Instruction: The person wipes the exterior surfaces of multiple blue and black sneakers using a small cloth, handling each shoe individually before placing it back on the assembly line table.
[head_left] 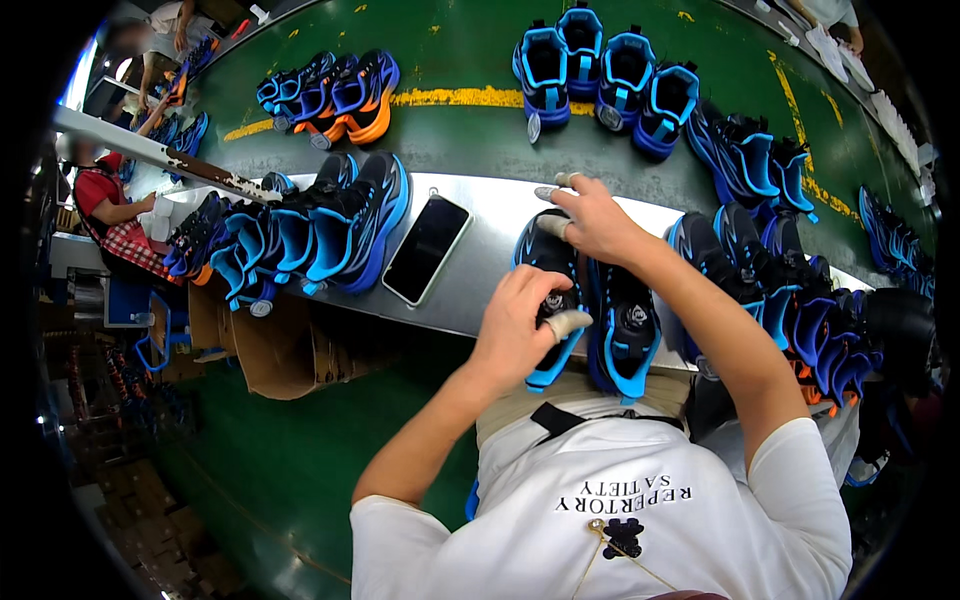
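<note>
Beside a green conveyor belt [450, 140], your steel tabletop [480, 270] carries a black-and-blue sneaker [545, 262]; your left hand [515, 325] has its grip clamped on its heel, your right hand [592, 222] pinches its toe, near a phone [427, 247].

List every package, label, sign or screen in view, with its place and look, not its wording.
Phone: flat on the metal bench, left of the left hand; dark rectangular screen, switched off.
Cardboard box: below the bench's left end; brown, open.
Round tags: hanging from blue shoes on the green belt; small, grey.
</note>
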